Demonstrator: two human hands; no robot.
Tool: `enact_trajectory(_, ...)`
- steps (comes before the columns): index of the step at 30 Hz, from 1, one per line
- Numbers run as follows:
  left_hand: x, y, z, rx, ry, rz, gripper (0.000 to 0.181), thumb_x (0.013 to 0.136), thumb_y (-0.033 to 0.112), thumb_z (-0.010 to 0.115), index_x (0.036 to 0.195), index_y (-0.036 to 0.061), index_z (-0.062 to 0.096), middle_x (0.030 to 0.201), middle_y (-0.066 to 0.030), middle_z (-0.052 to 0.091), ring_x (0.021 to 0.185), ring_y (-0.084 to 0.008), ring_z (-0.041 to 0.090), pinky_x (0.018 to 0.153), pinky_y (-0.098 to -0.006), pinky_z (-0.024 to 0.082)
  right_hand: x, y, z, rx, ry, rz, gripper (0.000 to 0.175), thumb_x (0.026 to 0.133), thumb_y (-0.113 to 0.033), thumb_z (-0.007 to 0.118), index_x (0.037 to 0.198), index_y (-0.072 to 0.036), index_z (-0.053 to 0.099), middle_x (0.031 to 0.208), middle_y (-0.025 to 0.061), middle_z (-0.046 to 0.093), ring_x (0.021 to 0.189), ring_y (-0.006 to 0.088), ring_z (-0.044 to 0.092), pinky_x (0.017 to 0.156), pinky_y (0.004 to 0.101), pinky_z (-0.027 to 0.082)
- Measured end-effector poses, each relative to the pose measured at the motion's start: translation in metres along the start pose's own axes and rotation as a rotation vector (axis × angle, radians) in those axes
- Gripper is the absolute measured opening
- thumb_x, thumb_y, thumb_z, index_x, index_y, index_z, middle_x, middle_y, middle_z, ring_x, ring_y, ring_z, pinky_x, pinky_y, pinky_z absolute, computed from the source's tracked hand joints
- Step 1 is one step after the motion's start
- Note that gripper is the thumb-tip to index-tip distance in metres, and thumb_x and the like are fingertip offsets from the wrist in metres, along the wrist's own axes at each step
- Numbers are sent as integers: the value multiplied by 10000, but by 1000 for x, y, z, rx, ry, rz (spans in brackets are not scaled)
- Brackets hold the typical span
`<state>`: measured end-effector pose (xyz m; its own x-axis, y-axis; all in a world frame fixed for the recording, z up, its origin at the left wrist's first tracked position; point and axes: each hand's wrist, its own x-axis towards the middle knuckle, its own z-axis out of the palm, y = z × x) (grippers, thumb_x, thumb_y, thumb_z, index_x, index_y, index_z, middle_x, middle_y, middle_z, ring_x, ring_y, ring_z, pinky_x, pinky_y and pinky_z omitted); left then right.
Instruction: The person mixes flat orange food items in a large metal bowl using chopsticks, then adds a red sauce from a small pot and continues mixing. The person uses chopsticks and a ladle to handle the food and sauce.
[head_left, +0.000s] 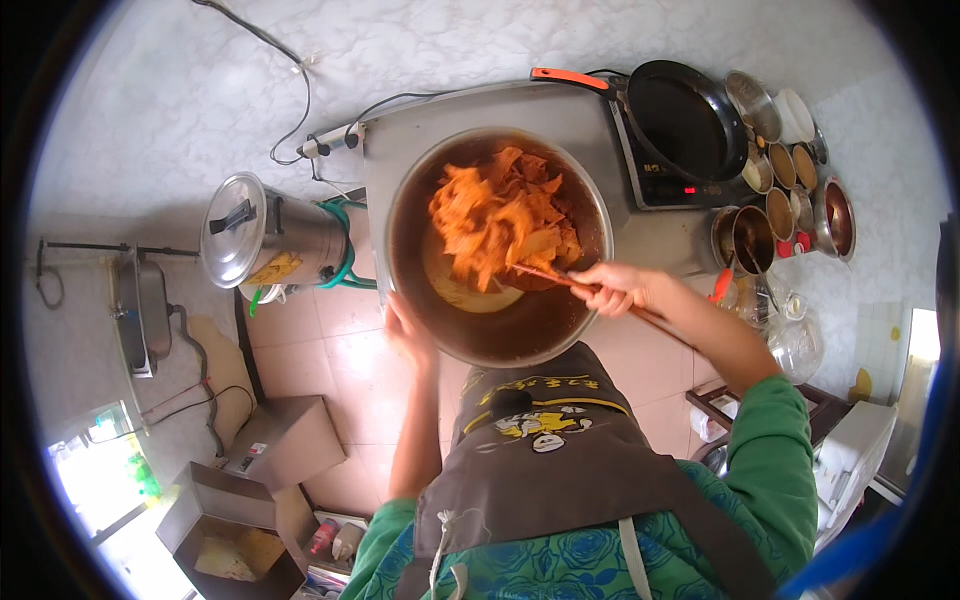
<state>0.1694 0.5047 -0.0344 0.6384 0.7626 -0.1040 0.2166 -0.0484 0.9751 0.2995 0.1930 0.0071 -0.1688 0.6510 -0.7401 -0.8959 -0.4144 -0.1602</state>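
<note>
A large round metal bowl (499, 341) stands at the front of the steel counter, with a heap of orange-red, sauce-coated pieces (502, 217) in its upper part. Pale liquid or residue shows on the bowl's floor below the heap. My right hand (615, 289) grips long reddish-brown chopsticks (544, 274), whose tips reach into the food. At the bowl's lower left rim is my left hand (409, 330), its fingers against the outside of the wall. The coated pieces are slightly blurred.
A black frying pan (675, 120) sits on an induction cooker (652, 196) at the right. Beside it are several small bowls and a metal pot (752, 240) with utensils. A lidded steel barrel (300, 232) stands left, near a power strip (334, 141).
</note>
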Motion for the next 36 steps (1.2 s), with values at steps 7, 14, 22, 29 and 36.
enact_trajectory(7, 13, -100, -31, 14, 118, -124, 446, 986, 344, 395, 921, -37, 618, 750, -38, 610, 672, -110, 513, 601, -268, 441, -81, -78, 85, -1784, 1243, 71, 220, 803, -120, 543, 927, -8, 685, 949, 194, 657, 882, 318, 651, 737, 389, 531)
enact_trajectory(14, 18, -96, -7, -142, 79, -122, 446, 985, 348, 407, 958, -39, 626, 790, -34, 625, 695, -111, 530, 643, -260, 453, 85, -38, 13, -1445, 1153, -99, 225, 859, -127, 505, 883, 51, 640, 816, 185, 635, 703, 260, 645, 613, 410, 542)
enact_trajectory(22, 46, 11, -10, -153, -22, -44, 387, 966, 289, 482, 925, -58, 647, 659, 44, 523, 603, -38, 391, 525, -212, 329, 19, 5, 14, -1571, 752, -339, 209, 790, -57, 491, 919, -28, 653, 920, 184, 650, 834, 313, 644, 749, 426, 508)
enact_trajectory(29, 42, 61, 18, 141, -203, 175, 351, 945, 249, 535, 1032, -78, 625, 650, 74, 416, 606, -24, 330, 510, -200, 276, 60, -40, 77, -1027, 971, -236, 249, 912, -182, 464, 929, -34, 664, 849, 198, 652, 786, 331, 648, 739, 420, 527)
enact_trajectory(36, 23, 94, 35, 284, -319, 246, 342, 941, 232, 550, 1085, -71, 617, 704, 69, 479, 636, -8, 343, 521, -175, 281, 41, 8, -35, -1317, 1073, -393, 263, 914, -226, 465, 963, -54, 658, 872, 174, 659, 829, 318, 644, 706, 427, 519)
